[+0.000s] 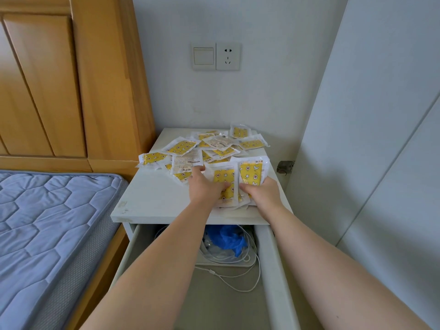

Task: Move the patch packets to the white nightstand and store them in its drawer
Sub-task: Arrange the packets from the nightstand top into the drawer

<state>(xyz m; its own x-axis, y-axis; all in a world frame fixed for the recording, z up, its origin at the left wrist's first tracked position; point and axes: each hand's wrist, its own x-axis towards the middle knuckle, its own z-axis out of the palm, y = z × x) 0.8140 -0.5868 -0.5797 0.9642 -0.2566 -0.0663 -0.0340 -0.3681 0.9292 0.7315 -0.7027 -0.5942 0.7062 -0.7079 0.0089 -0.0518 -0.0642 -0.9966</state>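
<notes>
Several yellow-and-white patch packets (182, 147) lie scattered over the top of the white nightstand (152, 201). At its near right I hold a bunch of packets (250, 173) upright between both hands. My left hand (204, 186) grips the bunch from the left, thumb across a packet's front. My right hand (262, 191) grips it from the right. Below, the nightstand's drawer (271, 263) stands pulled out under my forearms.
Inside the drawer lie a blue plastic bag (226, 239), white cables (238, 279) and a flat white item. A bed with a blue quilted mattress (47, 222) and wooden headboard (71, 79) is on the left. A white wall panel stands on the right.
</notes>
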